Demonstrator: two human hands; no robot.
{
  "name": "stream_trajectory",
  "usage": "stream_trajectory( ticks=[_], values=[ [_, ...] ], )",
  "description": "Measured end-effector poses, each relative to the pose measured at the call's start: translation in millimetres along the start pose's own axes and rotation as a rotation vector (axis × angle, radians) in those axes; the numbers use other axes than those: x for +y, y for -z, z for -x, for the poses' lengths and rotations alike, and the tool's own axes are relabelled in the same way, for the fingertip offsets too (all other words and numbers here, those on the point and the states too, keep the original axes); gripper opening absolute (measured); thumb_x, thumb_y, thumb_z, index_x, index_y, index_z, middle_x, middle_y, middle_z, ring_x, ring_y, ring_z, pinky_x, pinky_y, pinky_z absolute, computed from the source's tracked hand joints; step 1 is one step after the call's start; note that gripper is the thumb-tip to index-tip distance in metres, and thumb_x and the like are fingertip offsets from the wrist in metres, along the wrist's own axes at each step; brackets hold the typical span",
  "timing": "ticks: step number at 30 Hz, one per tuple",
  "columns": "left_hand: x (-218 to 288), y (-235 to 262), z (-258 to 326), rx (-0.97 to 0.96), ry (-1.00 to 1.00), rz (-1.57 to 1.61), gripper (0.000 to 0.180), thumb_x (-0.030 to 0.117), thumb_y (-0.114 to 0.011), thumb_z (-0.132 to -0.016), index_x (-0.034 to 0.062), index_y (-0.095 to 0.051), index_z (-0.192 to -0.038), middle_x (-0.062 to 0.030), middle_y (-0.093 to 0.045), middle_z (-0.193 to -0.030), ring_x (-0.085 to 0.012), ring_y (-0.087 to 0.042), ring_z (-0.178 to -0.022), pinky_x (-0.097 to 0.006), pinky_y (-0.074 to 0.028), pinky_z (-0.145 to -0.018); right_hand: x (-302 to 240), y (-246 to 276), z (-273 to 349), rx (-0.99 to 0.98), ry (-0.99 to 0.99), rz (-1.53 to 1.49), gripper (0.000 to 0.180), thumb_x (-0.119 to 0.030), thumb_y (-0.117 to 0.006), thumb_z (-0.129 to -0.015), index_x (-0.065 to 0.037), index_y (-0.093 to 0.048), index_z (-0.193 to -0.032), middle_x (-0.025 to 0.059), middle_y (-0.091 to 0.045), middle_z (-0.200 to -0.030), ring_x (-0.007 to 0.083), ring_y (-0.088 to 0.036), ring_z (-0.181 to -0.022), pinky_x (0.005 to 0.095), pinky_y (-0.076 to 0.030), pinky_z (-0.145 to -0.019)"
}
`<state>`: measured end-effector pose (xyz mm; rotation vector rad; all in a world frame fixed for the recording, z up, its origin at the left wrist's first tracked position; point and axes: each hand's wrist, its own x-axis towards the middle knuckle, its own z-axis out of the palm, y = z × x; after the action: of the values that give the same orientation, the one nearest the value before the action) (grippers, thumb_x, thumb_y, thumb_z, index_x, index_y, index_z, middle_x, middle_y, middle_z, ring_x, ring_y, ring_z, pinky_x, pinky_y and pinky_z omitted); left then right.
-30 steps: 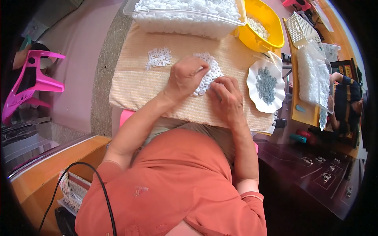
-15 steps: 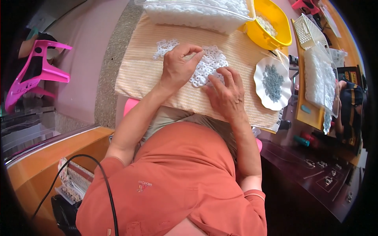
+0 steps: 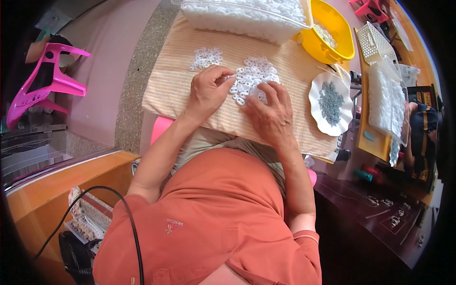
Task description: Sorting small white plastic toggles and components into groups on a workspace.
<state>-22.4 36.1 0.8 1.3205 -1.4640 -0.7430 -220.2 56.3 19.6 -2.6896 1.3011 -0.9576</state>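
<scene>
My orange shirt (image 3: 213, 223) fills the near edge, with a black cable (image 3: 128, 213) running over its left shoulder. Just past it my left hand (image 3: 207, 90) and right hand (image 3: 271, 116) rest on the beige striped cloth (image 3: 171, 85) that covers the surface. The left fingers (image 3: 223, 76) are curled, pinching at the edge of the pile of small white rings (image 3: 254, 76); the right fingers (image 3: 270, 92) lie spread and flat on the pile's near side, gripping nothing I can see. A smaller heap of rings (image 3: 205, 57) sits apart, further left. To the right stands a white scalloped plate (image 3: 317, 102) holding small grey pieces (image 3: 331, 100). Beyond lie a clear bin (image 3: 247, 21) full of white rings, a yellow bowl (image 3: 339, 45) with pale bits, and a white mesh basket (image 3: 375, 42).
</scene>
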Motion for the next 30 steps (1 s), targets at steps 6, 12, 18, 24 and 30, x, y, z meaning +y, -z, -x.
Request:
stream_trajectory(
  ticks=[6,12,18,24,30],
  values=[
    [-7,0,-2,-0.004,0.016,0.063,0.014,0.007,-0.07,-0.081,-0.0001,-0.068,-0.092,-0.011,-0.067,-0.081,-0.0168,-0.065,-0.071,-0.029,-0.051,-0.064,5,1,-2,-0.006,-0.045,0.051,0.02,-0.013,-0.074,-0.071,-0.012,-0.069,-0.091,0.0104,-0.058,-0.111,0.0336,-0.053,-0.11,0.044,-0.047,-0.09],
    [-12,2,-3,-0.018,0.032,0.051,0.015,0.008,-0.07,-0.08,-0.0003,-0.068,-0.092,-0.0122,-0.067,-0.08,-0.0185,-0.065,-0.071,-0.03,-0.051,-0.063,-12,-7,-10,-0.049,0.022,-0.011,0.019,-0.011,-0.071,-0.073,-0.013,-0.07,-0.092,0.0104,-0.058,-0.113,0.0337,-0.051,-0.114,0.0443,-0.047,-0.092],
    [-11,1,-3,-0.033,0.014,0.06,0.014,0.01,-0.069,-0.081,0.0,-0.068,-0.091,-0.0122,-0.067,-0.078,-0.0183,-0.065,-0.07,-0.03,-0.05,-0.062,-9,-5,-11,-0.04,-0.045,0.073,0.018,-0.01,-0.071,-0.074,-0.011,-0.07,-0.092,0.0102,-0.058,-0.115,0.0349,-0.05,-0.116,0.0444,-0.047,-0.092],
    [-12,2,-5,-0.041,0.057,0.105,0.014,0.01,-0.069,-0.081,0.0003,-0.069,-0.091,-0.0124,-0.068,-0.078,-0.0201,-0.066,-0.07,-0.031,-0.051,-0.063,-23,-17,-18,-0.034,-0.014,-0.002,0.019,-0.016,-0.075,-0.073,-0.008,-0.07,-0.089,0.0104,-0.058,-0.115,0.0348,-0.05,-0.116,0.0438,-0.047,-0.091],
    [-13,3,-4,-0.033,0.015,0.064,0.014,0.01,-0.069,-0.081,0.0007,-0.069,-0.091,-0.013,-0.068,-0.08,-0.0222,-0.067,-0.071,-0.032,-0.052,-0.064,-25,-23,-20,-0.042,-0.027,0.041,0.017,-0.017,-0.074,-0.074,-0.007,-0.07,-0.087,0.0104,-0.059,-0.114,0.0351,-0.05,-0.116,0.0435,-0.046,-0.092]
  ],
)
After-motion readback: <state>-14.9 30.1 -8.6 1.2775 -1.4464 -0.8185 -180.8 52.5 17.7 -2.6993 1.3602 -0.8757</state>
